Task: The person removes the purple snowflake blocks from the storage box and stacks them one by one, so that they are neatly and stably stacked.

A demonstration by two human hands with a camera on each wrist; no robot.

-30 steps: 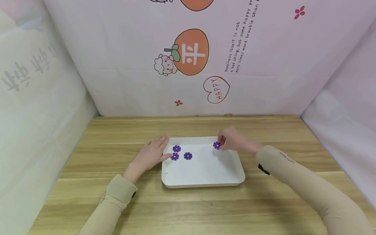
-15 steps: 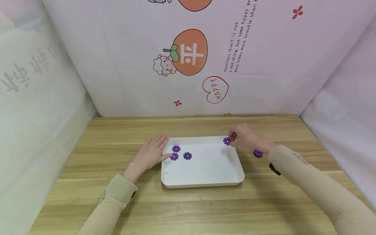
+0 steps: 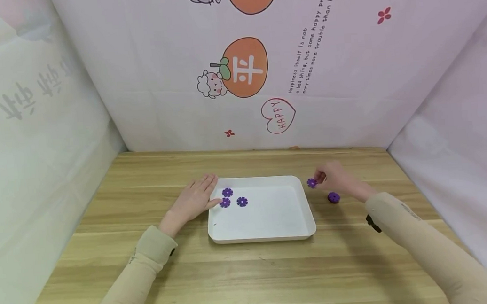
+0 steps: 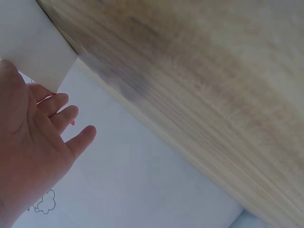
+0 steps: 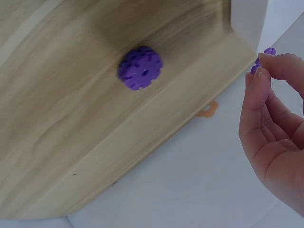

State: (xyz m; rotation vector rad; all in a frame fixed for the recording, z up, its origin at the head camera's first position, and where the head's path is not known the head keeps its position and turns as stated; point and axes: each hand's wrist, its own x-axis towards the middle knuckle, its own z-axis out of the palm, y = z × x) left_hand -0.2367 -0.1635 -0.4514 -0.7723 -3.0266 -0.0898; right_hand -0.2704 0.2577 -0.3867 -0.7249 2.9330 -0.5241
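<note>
Between thumb and forefinger, my right hand (image 3: 334,179) pinches a purple snowflake disc (image 3: 311,183) just off the tray's right edge. Below that hand on the wood lies a small stack of the same purple discs (image 5: 141,69), also seen in the head view as a dark purple pile (image 3: 333,197). My left hand (image 3: 192,199) rests with straight fingers on the left rim of the white tray (image 3: 273,220). Inside the tray, near its left end, lie three purple discs (image 3: 242,202); the left thumb reaches over the edge of one of them.
The tray stands on a wooden table (image 3: 252,278). White printed cloth (image 3: 158,82) hangs behind the table and along both sides. Wood surface shows in front of the tray and to its right.
My right hand has moved right from over the tray to beyond its right rim, the disc still pinched. The disc pile, hidden at first, now shows. The left hand has stayed put.
</note>
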